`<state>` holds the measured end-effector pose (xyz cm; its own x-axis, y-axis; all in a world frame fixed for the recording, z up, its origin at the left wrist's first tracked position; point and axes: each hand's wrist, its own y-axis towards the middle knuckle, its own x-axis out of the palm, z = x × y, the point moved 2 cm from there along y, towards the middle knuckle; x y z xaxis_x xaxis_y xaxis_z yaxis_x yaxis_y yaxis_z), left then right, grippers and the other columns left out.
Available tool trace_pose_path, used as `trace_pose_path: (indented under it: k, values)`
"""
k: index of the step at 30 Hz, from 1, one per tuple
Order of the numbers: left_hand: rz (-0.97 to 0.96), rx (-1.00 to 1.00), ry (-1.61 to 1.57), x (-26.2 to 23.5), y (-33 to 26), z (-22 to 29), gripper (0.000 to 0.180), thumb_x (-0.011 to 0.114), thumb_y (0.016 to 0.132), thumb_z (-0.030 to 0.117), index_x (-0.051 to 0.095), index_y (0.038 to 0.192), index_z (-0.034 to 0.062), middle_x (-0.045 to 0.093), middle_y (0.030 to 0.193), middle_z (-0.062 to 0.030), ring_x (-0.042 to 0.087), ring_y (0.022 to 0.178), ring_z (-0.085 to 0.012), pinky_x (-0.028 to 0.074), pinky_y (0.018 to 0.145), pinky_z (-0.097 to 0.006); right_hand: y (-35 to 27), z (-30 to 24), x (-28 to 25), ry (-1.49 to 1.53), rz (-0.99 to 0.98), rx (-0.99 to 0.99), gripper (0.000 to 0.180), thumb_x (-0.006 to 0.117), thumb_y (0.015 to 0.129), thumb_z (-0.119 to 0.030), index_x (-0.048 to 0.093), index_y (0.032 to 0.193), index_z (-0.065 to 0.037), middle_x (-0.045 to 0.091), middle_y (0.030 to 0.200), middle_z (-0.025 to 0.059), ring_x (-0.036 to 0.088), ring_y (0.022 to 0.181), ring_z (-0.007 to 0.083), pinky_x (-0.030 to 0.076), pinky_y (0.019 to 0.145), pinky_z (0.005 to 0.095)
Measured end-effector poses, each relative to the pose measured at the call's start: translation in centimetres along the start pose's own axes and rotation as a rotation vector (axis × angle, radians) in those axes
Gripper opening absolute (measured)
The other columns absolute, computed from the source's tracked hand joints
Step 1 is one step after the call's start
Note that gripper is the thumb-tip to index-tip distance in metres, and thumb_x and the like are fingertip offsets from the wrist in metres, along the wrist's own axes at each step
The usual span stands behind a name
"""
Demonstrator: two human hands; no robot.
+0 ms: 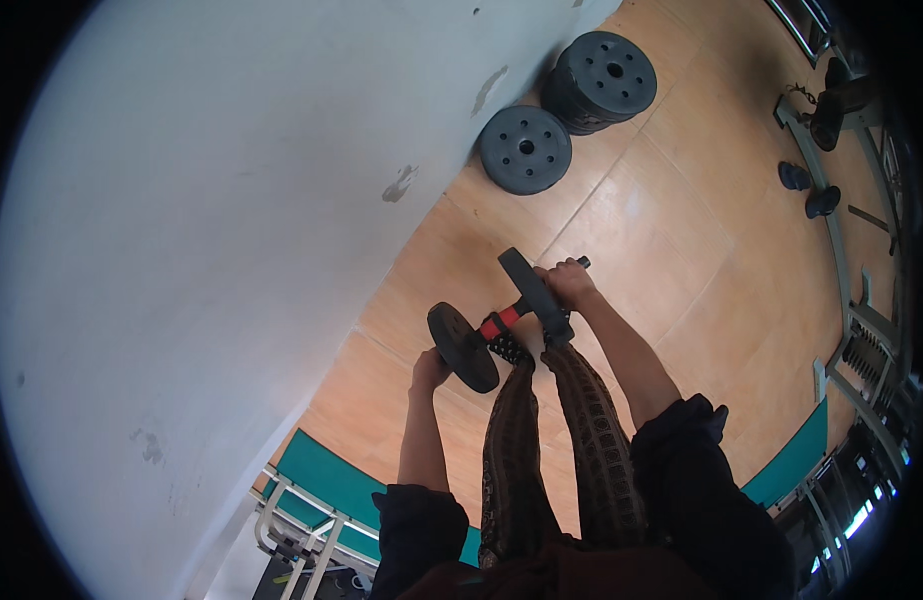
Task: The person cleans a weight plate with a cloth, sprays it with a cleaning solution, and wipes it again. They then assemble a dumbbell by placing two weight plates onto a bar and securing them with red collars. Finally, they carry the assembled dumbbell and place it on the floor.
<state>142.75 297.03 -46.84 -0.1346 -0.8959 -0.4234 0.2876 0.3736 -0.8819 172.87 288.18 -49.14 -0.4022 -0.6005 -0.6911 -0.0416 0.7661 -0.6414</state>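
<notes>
In front of my legs I hold a dumbbell [500, 322], tilted with its right end higher. It has a red grip in the middle and a dark round plate at each end. My right hand [569, 283] is closed round the bar just outside the right plate [538, 295], and the bar's tip sticks out past it. At the other end, my left hand [431, 370] is against the outer side of the left plate [463, 347]. The fingers of that hand are mostly hidden behind the plate.
A single dark weight plate [526, 150] and a stack of plates [599, 83] stand by the pale wall [232, 220]. Two dark slippers [809, 190] lie near gym equipment [867, 330] at right. A green padded bench [327, 480] is beside my left arm.
</notes>
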Motion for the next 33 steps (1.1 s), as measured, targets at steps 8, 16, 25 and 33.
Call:
trace_pose_path:
  k: [8, 16, 25, 33]
  values:
    - [-0.128, 0.024, 0.124, -1.7, 2.7, 3.2, 0.032, 0.059, 0.077, 0.035, 0.060, 0.102, 0.0141, 0.064, 0.095, -0.0133, 0.059, 0.092, -0.0309, 0.048, 0.077, -0.041, -1.4, 2.6, 3.1, 0.175, -0.084, 0.088, 0.035, 0.059, 0.075, -0.026, 0.049, 0.107, -0.016, 0.065, 0.080, 0.0084, 0.063, 0.080, 0.0242, 0.043, 0.075, 0.0355]
    - [0.009, 0.106, 0.081, -4.3, 8.3, 9.6, 0.030, 0.057, 0.075, 0.029, 0.060, 0.102, 0.0152, 0.064, 0.089, -0.0155, 0.060, 0.088, -0.0333, 0.048, 0.076, -0.043, 1.7, 10.1, -3.2, -0.030, 0.068, 0.146, 0.037, 0.054, 0.077, -0.017, 0.049, 0.113, -0.016, 0.064, 0.089, 0.0063, 0.060, 0.090, 0.0231, 0.043, 0.081, 0.0354]
    - [0.249, 0.179, 0.057, -13.5, 15.5, 16.0, 0.033, 0.062, 0.072, 0.033, 0.061, 0.100, 0.0145, 0.065, 0.088, -0.0122, 0.060, 0.089, -0.0320, 0.048, 0.076, -0.042, 7.7, 15.7, -13.7, -0.031, 0.503, 0.124, 0.038, 0.053, 0.075, -0.014, 0.052, 0.113, -0.014, 0.058, 0.108, 0.0077, 0.054, 0.103, 0.0250, 0.039, 0.093, 0.0345]
    - [0.188, 0.128, 0.113, -13.8, 18.0, 16.1, 0.039, 0.064, 0.069, 0.041, 0.063, 0.096, 0.0120, 0.065, 0.091, -0.0121, 0.060, 0.089, -0.0316, 0.048, 0.077, -0.041, 9.0, 16.6, -12.8, -0.159, 0.576, 0.146, 0.041, 0.051, 0.077, -0.016, 0.050, 0.119, -0.016, 0.057, 0.111, 0.0043, 0.052, 0.106, 0.0219, 0.036, 0.096, 0.0322]
